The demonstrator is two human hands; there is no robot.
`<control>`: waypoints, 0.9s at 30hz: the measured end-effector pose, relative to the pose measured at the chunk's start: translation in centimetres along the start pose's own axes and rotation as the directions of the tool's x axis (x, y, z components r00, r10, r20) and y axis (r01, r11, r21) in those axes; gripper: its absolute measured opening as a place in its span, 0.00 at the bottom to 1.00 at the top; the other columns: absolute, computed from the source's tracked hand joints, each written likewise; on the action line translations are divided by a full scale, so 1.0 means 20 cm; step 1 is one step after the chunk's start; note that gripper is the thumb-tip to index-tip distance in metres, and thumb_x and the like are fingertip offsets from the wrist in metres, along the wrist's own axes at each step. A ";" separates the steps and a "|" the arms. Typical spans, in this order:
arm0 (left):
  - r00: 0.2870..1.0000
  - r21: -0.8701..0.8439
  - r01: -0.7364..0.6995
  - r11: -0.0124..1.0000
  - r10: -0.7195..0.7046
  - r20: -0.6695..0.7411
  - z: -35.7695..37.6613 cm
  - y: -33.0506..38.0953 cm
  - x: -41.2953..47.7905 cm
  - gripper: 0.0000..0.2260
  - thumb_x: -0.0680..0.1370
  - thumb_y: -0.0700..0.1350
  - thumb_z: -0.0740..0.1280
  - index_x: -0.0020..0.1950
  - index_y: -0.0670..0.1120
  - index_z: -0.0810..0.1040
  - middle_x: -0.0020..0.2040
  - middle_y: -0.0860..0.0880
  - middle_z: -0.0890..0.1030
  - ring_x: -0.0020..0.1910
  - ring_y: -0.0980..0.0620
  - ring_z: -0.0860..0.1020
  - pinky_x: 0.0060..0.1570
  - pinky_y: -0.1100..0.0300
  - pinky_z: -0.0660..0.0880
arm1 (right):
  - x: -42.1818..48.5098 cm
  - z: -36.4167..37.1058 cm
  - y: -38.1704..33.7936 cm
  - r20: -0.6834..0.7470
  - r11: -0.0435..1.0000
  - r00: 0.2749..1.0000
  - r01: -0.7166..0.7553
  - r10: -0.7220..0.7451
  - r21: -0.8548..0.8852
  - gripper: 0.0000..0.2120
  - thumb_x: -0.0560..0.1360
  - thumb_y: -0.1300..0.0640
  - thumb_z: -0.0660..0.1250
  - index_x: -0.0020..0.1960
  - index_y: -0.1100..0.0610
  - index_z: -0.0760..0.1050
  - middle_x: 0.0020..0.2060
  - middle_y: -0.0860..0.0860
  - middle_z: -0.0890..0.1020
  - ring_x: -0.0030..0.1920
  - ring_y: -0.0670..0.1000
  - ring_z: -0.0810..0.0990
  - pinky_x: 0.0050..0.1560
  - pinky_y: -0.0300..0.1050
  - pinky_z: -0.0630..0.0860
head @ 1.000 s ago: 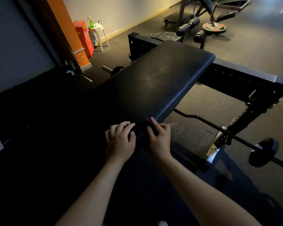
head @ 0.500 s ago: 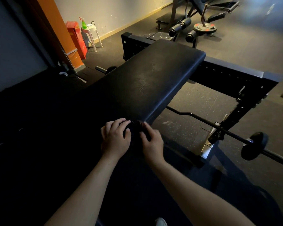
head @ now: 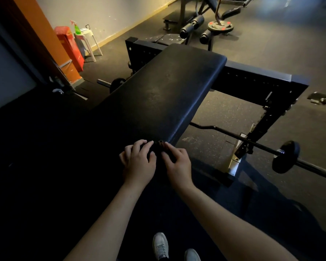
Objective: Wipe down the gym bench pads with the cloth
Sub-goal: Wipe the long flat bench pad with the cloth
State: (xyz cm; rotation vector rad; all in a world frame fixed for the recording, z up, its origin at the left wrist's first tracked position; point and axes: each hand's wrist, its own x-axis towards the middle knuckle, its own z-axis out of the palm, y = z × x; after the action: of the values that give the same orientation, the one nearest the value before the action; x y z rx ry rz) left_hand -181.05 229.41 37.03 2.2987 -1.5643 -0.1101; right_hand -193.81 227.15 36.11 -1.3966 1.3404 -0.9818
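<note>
Left hand [head: 139, 161], right hand [head: 177, 163] at near end of bench pad [head: 167, 95]; both grips curled, pinching dark cloth [head: 159, 145] between them. Red box [head: 70, 46] by wall: print too small to read.

L hand [head: 138, 161], R hand [head: 177, 163] gripping dark cloth [head: 159, 146], near end of bench pad [head: 167, 91]

Cloth [head: 159, 146], perhaps bunched, sits lost in shadow.

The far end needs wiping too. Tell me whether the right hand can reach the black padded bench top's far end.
Probably, with a lean: the black padded bench top lies bare from the right hand at its near edge to the far end.
</note>
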 end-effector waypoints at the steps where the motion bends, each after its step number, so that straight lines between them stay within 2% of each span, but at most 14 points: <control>1: 0.999 -0.002 -0.031 1.000 0.031 0.020 0.00 0.01 0.03 0.18 0.81 0.53 0.62 0.71 0.57 0.75 0.71 0.55 0.72 0.69 0.51 0.65 0.70 0.48 0.59 | 0.06 -0.01 -0.02 -0.041 1.000 0.999 -0.006 0.006 0.002 0.19 0.81 0.53 0.66 0.71 0.46 0.73 0.55 0.44 0.73 0.53 0.40 0.76 0.54 0.37 0.76; 4: 0.993 -0.011 -0.100 0.995 0.101 0.060 0.00 0.03 0.12 0.19 0.81 0.52 0.62 0.72 0.56 0.74 0.71 0.55 0.71 0.69 0.51 0.65 0.69 0.47 0.60 | 0.35 -0.02 -0.06 -0.180 0.997 0.981 -0.073 0.077 0.029 0.21 0.81 0.51 0.64 0.74 0.48 0.70 0.60 0.47 0.69 0.57 0.44 0.73 0.61 0.43 0.74; 7: 0.988 -0.029 -0.132 0.991 0.134 0.079 0.02 0.02 0.19 0.19 0.81 0.52 0.62 0.72 0.56 0.74 0.70 0.56 0.71 0.69 0.51 0.65 0.69 0.47 0.61 | 0.50 0.01 -0.04 -0.219 0.993 0.973 -0.091 0.072 -0.077 0.18 0.81 0.47 0.64 0.71 0.46 0.73 0.60 0.45 0.68 0.60 0.49 0.72 0.65 0.52 0.75; 9: 0.986 -0.062 -0.145 0.987 0.150 0.072 0.04 0.01 0.21 0.18 0.81 0.51 0.63 0.72 0.55 0.75 0.70 0.56 0.72 0.68 0.51 0.66 0.68 0.46 0.62 | 0.43 0.03 -0.01 -0.215 0.991 0.977 -0.045 0.017 -0.128 0.17 0.81 0.48 0.65 0.69 0.44 0.74 0.57 0.43 0.68 0.58 0.46 0.72 0.63 0.47 0.75; 11: 0.984 -0.104 -0.160 0.982 0.166 0.060 0.05 0.02 0.25 0.18 0.81 0.50 0.64 0.70 0.53 0.77 0.69 0.55 0.74 0.68 0.50 0.67 0.67 0.46 0.62 | 0.30 0.06 0.01 -0.211 0.993 0.977 0.016 -0.042 -0.120 0.18 0.80 0.51 0.67 0.69 0.46 0.75 0.53 0.41 0.69 0.55 0.40 0.72 0.59 0.34 0.72; 13: 0.976 -0.124 -0.197 0.973 0.206 0.066 0.05 0.04 0.31 0.17 0.80 0.50 0.64 0.70 0.52 0.77 0.69 0.54 0.75 0.68 0.50 0.68 0.67 0.46 0.62 | 0.21 0.09 0.02 -0.222 0.994 0.973 0.033 -0.056 -0.105 0.18 0.80 0.53 0.68 0.69 0.47 0.76 0.53 0.40 0.69 0.54 0.37 0.72 0.55 0.25 0.69; 16: 0.959 -0.117 -0.255 0.960 0.267 0.097 0.07 0.08 0.39 0.18 0.81 0.50 0.63 0.70 0.52 0.77 0.70 0.54 0.74 0.68 0.51 0.67 0.68 0.47 0.60 | 0.27 0.11 0.03 -0.268 0.995 0.963 0.000 -0.026 -0.095 0.17 0.79 0.54 0.68 0.68 0.49 0.77 0.53 0.42 0.70 0.54 0.37 0.72 0.54 0.23 0.67; 18: 0.955 -0.116 -0.265 0.957 0.277 0.104 0.08 0.10 0.43 0.18 0.81 0.50 0.64 0.71 0.53 0.76 0.70 0.54 0.74 0.68 0.51 0.67 0.67 0.47 0.61 | 0.39 0.09 0.02 -0.307 0.994 0.952 -0.021 -0.014 -0.110 0.17 0.80 0.54 0.68 0.68 0.51 0.77 0.53 0.45 0.70 0.53 0.41 0.72 0.55 0.26 0.66; 20: 0.957 -0.115 -0.261 0.958 0.273 0.102 0.08 0.10 0.44 0.18 0.80 0.51 0.64 0.71 0.54 0.76 0.69 0.55 0.73 0.67 0.51 0.67 0.66 0.48 0.61 | 0.54 0.05 -0.01 -0.350 0.995 0.937 -0.054 0.019 -0.090 0.17 0.80 0.53 0.68 0.68 0.52 0.77 0.54 0.47 0.70 0.55 0.45 0.73 0.58 0.33 0.67; 23: 0.955 -0.095 -0.272 0.958 0.281 0.093 0.09 0.09 0.45 0.19 0.81 0.52 0.64 0.72 0.54 0.75 0.69 0.56 0.73 0.67 0.52 0.67 0.66 0.48 0.61 | 0.70 0.01 -0.05 -0.383 0.992 0.919 -0.117 0.090 -0.048 0.17 0.81 0.53 0.66 0.69 0.53 0.76 0.56 0.48 0.69 0.55 0.46 0.71 0.62 0.40 0.70; 25: 0.958 -0.110 -0.259 0.960 0.270 0.098 0.09 0.09 0.45 0.19 0.81 0.52 0.64 0.72 0.55 0.74 0.69 0.56 0.73 0.67 0.51 0.67 0.66 0.49 0.60 | 0.68 0.03 -0.05 -0.387 0.993 0.920 -0.097 0.065 -0.064 0.17 0.81 0.53 0.66 0.69 0.51 0.76 0.55 0.47 0.69 0.55 0.46 0.72 0.63 0.43 0.72; 27: 0.962 -0.123 -0.234 0.964 0.248 0.111 0.09 0.10 0.46 0.19 0.81 0.52 0.63 0.72 0.55 0.74 0.70 0.57 0.72 0.67 0.52 0.66 0.66 0.50 0.60 | 0.57 0.06 -0.04 -0.371 0.993 0.929 -0.041 -0.003 -0.112 0.17 0.80 0.52 0.67 0.68 0.48 0.76 0.54 0.45 0.70 0.54 0.45 0.73 0.60 0.41 0.74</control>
State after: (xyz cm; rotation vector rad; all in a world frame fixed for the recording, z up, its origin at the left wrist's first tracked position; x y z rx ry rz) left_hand -179.79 219.86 37.25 2.0348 -1.8404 -0.2745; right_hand -191.48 215.95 35.93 -1.3234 1.7112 -1.2131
